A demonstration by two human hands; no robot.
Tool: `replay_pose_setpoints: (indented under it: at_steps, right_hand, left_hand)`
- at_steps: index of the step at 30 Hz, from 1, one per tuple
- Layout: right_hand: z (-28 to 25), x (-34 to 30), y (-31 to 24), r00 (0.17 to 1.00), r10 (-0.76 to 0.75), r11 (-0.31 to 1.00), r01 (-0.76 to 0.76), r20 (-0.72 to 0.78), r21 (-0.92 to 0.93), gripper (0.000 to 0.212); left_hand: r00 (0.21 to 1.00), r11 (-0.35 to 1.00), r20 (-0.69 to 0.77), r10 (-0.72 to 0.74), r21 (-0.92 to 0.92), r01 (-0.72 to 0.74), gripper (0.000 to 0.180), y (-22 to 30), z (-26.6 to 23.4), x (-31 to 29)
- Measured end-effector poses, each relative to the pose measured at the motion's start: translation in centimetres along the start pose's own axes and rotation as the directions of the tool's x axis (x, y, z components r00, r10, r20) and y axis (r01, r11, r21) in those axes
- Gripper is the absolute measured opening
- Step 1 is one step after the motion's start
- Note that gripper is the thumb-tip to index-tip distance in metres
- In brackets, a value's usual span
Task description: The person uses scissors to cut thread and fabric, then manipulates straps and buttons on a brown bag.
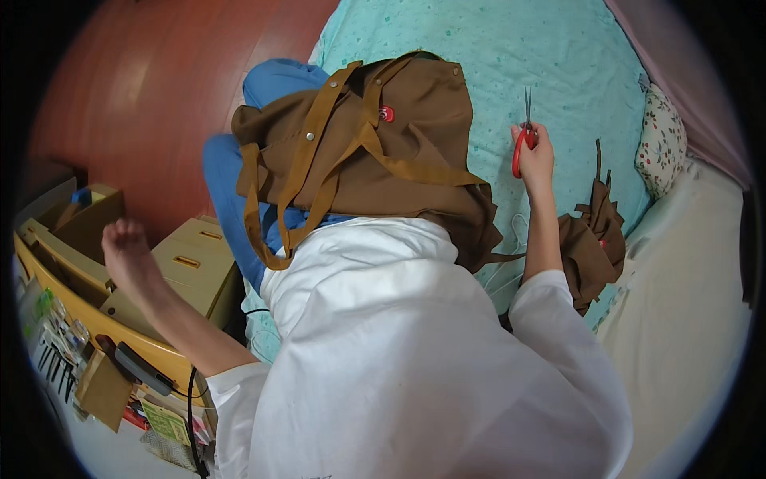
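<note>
1. Right hand (538, 158) grips red-handled scissors (519, 148) above the turquoise sheet (558, 56).
2. Left hand (126, 241) is near the beige drawers (185, 275); blurred, so I cannot tell if it is clenched.
3. 1 brown bag (427, 148) lies across the lap.

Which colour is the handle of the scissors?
The handle is red; the head view shows it best.

Two hands are shown, one left hand (128, 251) and one right hand (539, 160); there is one pair of scissors (527, 126), one large brown bag (427, 120), one brown bundle (586, 254) and one patterned pillow (661, 140).
</note>
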State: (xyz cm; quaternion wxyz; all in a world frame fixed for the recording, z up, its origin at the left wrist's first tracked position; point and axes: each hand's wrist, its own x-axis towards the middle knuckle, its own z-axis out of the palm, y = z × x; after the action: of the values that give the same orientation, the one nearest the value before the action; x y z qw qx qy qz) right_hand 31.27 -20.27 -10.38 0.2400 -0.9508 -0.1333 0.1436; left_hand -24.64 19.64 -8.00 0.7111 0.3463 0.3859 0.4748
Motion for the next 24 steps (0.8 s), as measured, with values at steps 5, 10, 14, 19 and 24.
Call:
replay_pose_setpoints:
  at_steps: [5, 10, 14, 19, 24]
  right_hand:
    - [1.9, 1.9, 4.4, 0.958, -0.257, 0.909, 0.195, -0.125, -0.368, 0.044]
    - [2.7, -2.3, -3.3, 0.903, -0.312, 0.941, 0.252, 0.296, 0.226, 0.043]
    - [3.6, -6.9, -7.3, 0.634, -0.482, 0.825, 0.097, 0.604, 0.557, 0.041]
    - [2.6, -7.6, -6.2, 0.599, -0.369, 0.927, 0.179, 0.71, 0.331, 0.033]
    - [-0.4, -5.4, -3.9, 0.759, -0.327, 0.938, 0.186, 0.563, 0.294, 0.023]
  left_hand:
    - [0.914, 0.893, -0.286, 0.288, 0.425, -0.149, 0.02, -0.9, 5.6, -2.0]
    - [0.991, 0.787, -0.122, -0.056, 0.606, 0.119, 0.018, -6.8, 13.2, -5.7]
    - [0.883, 0.715, 0.252, -0.396, 0.688, 0.124, 0.016, -11.0, 17.2, -8.6]
    - [0.754, 0.529, 0.342, -0.561, 0.848, 0.009, 0.014, -12.2, 20.0, -10.7]
    - [0.856, 0.662, 0.255, -0.45, 0.738, 0.128, 0.008, -12.6, 17.9, -9.8]
